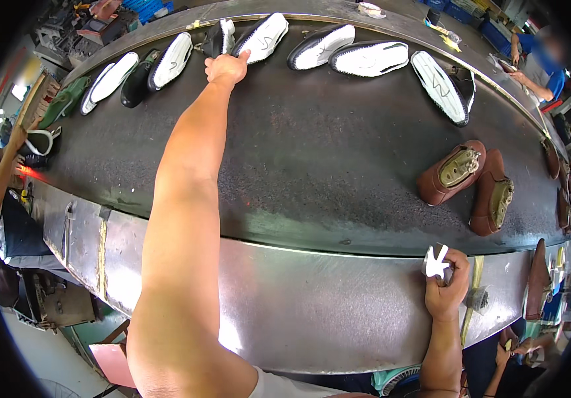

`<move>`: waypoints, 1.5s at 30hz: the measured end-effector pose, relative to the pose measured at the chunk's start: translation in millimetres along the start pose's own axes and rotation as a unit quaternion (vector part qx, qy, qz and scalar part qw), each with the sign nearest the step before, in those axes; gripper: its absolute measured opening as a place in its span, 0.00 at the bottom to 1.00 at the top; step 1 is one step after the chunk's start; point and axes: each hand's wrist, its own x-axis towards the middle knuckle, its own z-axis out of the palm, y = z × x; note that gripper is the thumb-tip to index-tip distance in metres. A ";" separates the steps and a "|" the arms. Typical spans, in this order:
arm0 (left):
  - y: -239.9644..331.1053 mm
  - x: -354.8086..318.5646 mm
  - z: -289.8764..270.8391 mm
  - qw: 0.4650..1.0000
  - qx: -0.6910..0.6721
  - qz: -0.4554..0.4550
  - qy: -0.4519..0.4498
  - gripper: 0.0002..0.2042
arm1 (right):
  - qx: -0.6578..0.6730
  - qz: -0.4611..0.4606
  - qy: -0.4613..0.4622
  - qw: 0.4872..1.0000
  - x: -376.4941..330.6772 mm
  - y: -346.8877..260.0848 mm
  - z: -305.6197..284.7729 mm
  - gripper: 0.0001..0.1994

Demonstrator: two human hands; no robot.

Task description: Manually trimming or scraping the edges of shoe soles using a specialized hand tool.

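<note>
Just past the left hand (pixel 227 68), the shoe (pixel 263 37) shows a white sole scribbled with a dark line and edged black. The right hand (pixel 448 285) grips a white piece (pixel 435 263). Beyond it lie brown shoes (pixel 452 172) on a black conveyor belt (pixel 312 139).

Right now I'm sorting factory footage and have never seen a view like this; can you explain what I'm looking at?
This is one picture from a wide fisheye camera worn on a person's head, looking down, so straight edges bend. The two bare arms rising from the bottom edge are that person's own. In front lies a wide dark conveyor belt with a shiny metal front edge. Along its far side lie black shoes with white soles; at the right lie two brown shoes, soles up. The left hand reaches far across and touches one black-and-white shoe. The right hand rests at the metal edge, holding a small white piece. Other people work nearby.
</note>
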 end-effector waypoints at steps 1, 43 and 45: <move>-3.0 -4.4 -7.0 1.000 -0.007 -0.011 -0.003 0.39 | 0.004 -0.004 0.000 1.000 0.0 -0.6 -0.7 0.27; -257.7 -676.4 -170.8 0.806 -0.434 0.170 -0.364 0.36 | 0.359 0.156 -0.178 0.903 -313.0 -210.6 -37.4 0.28; -263.0 -695.8 -151.0 0.770 -0.375 0.085 -0.509 0.34 | 0.298 0.133 -0.182 0.928 -320.9 -194.5 -23.7 0.29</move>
